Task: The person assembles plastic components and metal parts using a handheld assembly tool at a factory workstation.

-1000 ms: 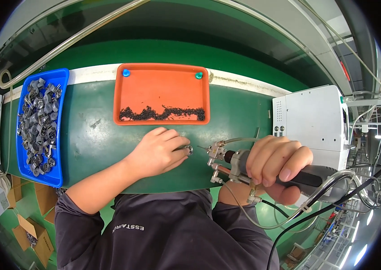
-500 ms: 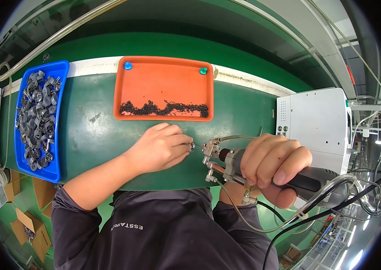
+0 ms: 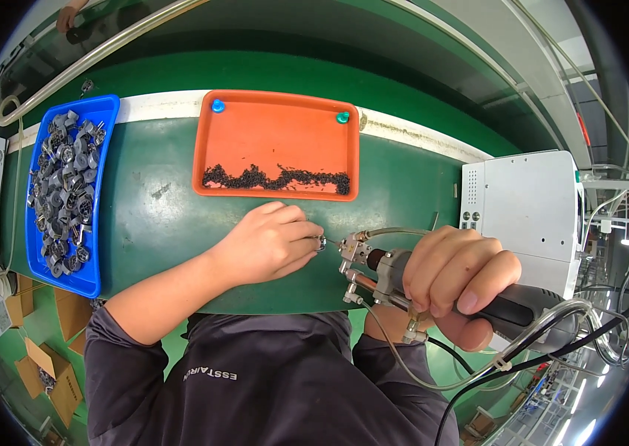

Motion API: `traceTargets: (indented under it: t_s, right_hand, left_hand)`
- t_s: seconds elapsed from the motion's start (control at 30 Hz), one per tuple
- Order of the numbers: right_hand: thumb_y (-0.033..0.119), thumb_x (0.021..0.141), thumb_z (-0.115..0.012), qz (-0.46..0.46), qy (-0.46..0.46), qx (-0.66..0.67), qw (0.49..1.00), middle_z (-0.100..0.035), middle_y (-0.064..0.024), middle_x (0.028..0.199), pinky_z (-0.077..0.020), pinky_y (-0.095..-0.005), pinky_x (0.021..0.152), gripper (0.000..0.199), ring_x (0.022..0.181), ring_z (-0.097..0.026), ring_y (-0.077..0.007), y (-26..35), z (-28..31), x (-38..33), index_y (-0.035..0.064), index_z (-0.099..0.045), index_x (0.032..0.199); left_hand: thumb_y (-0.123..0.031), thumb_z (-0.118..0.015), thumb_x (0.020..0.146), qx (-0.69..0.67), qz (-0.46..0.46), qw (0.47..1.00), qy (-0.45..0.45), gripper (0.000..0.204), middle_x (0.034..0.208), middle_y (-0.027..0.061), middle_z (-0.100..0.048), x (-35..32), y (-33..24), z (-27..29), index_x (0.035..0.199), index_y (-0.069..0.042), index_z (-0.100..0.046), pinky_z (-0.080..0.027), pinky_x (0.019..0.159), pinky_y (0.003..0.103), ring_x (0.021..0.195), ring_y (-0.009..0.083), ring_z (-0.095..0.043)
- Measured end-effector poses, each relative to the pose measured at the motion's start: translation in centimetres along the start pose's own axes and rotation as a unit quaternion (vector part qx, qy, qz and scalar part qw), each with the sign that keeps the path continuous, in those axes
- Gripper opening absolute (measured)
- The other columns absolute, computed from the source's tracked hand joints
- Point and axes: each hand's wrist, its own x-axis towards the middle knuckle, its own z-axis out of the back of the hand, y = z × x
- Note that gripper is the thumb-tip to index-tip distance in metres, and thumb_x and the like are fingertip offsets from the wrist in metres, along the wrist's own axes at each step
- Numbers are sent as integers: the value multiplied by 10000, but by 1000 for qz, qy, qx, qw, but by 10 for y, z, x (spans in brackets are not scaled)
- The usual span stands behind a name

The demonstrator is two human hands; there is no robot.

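My left hand (image 3: 273,241) rests on the green table (image 3: 151,223) and pinches a small round metal part (image 3: 321,242) between its fingertips. My right hand (image 3: 459,279) grips a powered hand tool (image 3: 433,279) with a black handle and metal fittings. The tool's thin tip points left and meets the small part. Thin hoses and a black cable trail from the tool toward the lower right.
An orange tray (image 3: 277,134) with a row of small dark pieces stands just behind my hands. A blue bin (image 3: 69,189) full of grey metal parts sits at the left. A grey box-shaped machine (image 3: 522,212) stands at the right. Cardboard boxes (image 3: 43,372) lie on the floor.
Both hands hold their places; the tool tip stays against the small part. Only the view has shifted slightly.
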Motion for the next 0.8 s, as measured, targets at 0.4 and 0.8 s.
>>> traceTargets:
  t_s: [0.4,0.8]
  right_hand:
    - [126,812,-868,-9,-44,-14,999,-613,-76,668,-490,-341,472,338,507,-589,-220,-6,-8,5,14,-588,964]
    - [129,833,-816,-8,-165,-18,986,-585,-49,621,-462,-323,439,283,485,-570,-187,-6,-28,9,14,-564,891]
  left_hand:
    - [-137,-788,781,-8,5,1000,7,149,1094,32,-742,1,2,-2,914,-73,-775,-516,768,347,903,200,-649]
    - [-169,-752,817,-10,-2,1000,-3,130,1038,12,-726,-3,6,4,911,-80,-760,-506,808,347,910,198,-640]
